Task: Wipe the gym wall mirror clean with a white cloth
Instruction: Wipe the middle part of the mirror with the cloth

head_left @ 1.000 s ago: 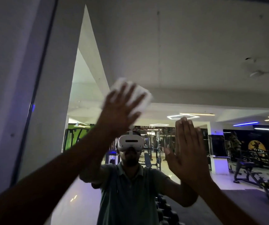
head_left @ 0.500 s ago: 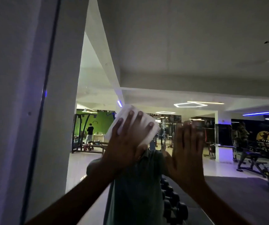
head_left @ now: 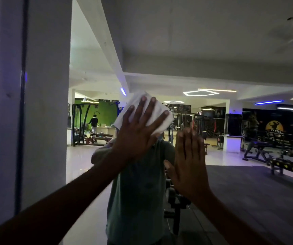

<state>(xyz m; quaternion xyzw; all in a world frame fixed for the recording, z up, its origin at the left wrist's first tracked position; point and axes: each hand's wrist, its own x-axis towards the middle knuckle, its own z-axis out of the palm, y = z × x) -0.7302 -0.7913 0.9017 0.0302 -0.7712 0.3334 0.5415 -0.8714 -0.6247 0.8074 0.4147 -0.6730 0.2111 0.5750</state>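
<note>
White folded cloth [head_left: 143, 113] flat against large gym wall mirror [head_left: 186, 50], mid-height, left of centre. Left hand [head_left: 138, 133] presses it, fingers straight and spread. Right hand [head_left: 189, 165] bare, fingers straight and together, palm braced on glass just beside. Judgement: wiping in progress; no streaks discernible in dim light, cleaned share cannot be told; upper glass and right side likely outstanding.
</note>
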